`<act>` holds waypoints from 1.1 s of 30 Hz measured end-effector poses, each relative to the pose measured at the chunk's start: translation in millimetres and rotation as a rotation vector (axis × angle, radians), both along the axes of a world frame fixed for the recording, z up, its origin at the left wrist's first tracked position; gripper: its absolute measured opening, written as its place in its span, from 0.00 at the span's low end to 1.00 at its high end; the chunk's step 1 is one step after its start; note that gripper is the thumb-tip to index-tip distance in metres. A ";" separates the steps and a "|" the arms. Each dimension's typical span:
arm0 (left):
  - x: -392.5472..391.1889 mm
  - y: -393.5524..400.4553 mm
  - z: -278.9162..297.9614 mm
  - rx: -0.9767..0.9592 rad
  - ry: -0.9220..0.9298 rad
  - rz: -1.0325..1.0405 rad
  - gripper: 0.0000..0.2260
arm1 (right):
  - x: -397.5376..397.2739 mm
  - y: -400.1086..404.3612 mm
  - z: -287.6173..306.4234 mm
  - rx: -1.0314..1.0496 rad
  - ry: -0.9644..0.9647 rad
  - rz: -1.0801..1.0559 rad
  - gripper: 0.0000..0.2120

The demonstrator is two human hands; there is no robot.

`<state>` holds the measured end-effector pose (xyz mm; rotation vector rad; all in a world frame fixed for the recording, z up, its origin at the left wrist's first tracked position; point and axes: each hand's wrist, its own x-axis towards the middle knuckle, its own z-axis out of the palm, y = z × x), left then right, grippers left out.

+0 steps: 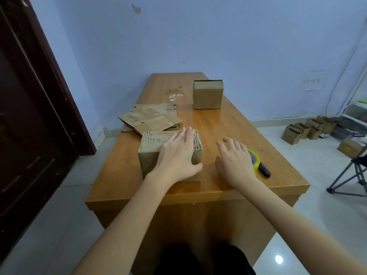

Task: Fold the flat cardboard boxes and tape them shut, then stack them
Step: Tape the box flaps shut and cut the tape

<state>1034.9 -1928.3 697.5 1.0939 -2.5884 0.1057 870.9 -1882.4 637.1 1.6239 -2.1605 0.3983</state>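
A folded cardboard box (pixel 151 149) stands on the near left part of the wooden table (pixel 222 126). My left hand (pixel 178 155) lies flat over its top and right front corner, fingers spread, pressing on it. My right hand (pixel 235 161) hovers open just right of the box, above a yellow tape roll (pixel 255 159) that it partly hides. A black cutter (pixel 265 170) lies beside the roll. Several flat cardboard blanks (pixel 151 119) lie in a loose pile behind the near box. Another folded box (pixel 207 94) stands upright at the far end of the table.
A dark door (pixel 29 116) is on the left, close to the table's left side. Several small cardboard boxes (pixel 309 130) sit on the floor at the right, beside a folding chair (pixel 355 173). The table's near edge (pixel 198 197) is just below my wrists.
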 end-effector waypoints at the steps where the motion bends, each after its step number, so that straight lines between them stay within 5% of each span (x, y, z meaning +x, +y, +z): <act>1: 0.3 -0.3 0.5 0.041 0.023 0.000 0.42 | 4.8 2.1 6.0 -0.086 -0.096 0.047 0.17; 5: 6.9 -8.9 10.9 0.503 0.466 -0.100 0.34 | 38.3 8.8 48.6 -0.234 -0.536 0.341 0.19; 8: 17.2 -11.6 22.4 0.764 0.919 -0.176 0.25 | 57.1 2.5 63.3 -0.050 -0.533 0.404 0.20; 10: 28.8 -14.6 23.9 0.499 0.722 -0.151 0.22 | 60.9 -2.7 59.8 0.068 -0.458 0.383 0.21; 12: 44.6 -19.7 18.3 0.128 0.235 -0.082 0.18 | 60.3 -5.0 53.0 0.089 -0.428 0.394 0.22; 14: 59.2 -28.2 10.0 0.052 0.040 -0.038 0.19 | 58.1 -3.6 48.9 0.071 -0.462 0.416 0.22; 16: 68.8 -29.4 1.4 0.186 0.167 0.009 0.20 | 57.0 -2.8 46.6 0.062 -0.534 0.433 0.21; 20: 73.7 -25.0 -15.4 0.536 0.826 0.094 0.24 | 61.4 -5.7 38.6 -0.012 -0.756 0.441 0.21; 22: 71.2 -21.7 -23.1 0.675 1.012 0.077 0.28 | 66.2 -6.1 34.7 -0.055 -0.951 0.445 0.24; 27: 64.0 -15.1 -39.4 0.758 1.168 0.101 0.34 | 76.5 -8.8 28.8 -0.188 -1.320 0.425 0.27; 33: 64.7 -13.5 -43.3 0.726 1.149 0.095 0.31 | 73.0 -11.6 15.6 -0.172 -1.412 0.397 0.25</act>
